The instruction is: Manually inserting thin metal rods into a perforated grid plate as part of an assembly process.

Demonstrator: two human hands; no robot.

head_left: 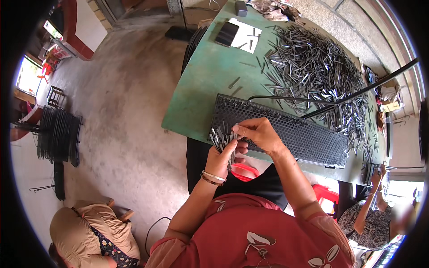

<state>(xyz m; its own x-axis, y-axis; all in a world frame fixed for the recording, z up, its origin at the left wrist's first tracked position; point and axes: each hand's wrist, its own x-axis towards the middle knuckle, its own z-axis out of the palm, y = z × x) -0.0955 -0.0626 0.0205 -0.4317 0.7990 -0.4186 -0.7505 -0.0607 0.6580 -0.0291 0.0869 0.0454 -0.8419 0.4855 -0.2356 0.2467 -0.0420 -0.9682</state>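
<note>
My left hand [220, 160] is closed around a bundle of thin dark metal strips [219, 136], whose ends fan out above the fingers. My right hand [262, 135] reaches in from the right, thumb and forefinger pinched at the bundle's upper end. They appear to grip one of the strips, though its outline is hard to make out. Both hands are over the near edge of a long black rack full of small holes [292, 138], which lies on the green table [192, 100]. Beyond the rack spreads a big loose heap of similar strips [317, 67].
A black bar [366, 87] slants above the rack. A phone [227, 34] and white paper [246, 38] lie at the far left of the table. A co-worker [368, 214] sits on the right; another person [94, 232] is at lower left. Red stools [326, 194] stand beneath.
</note>
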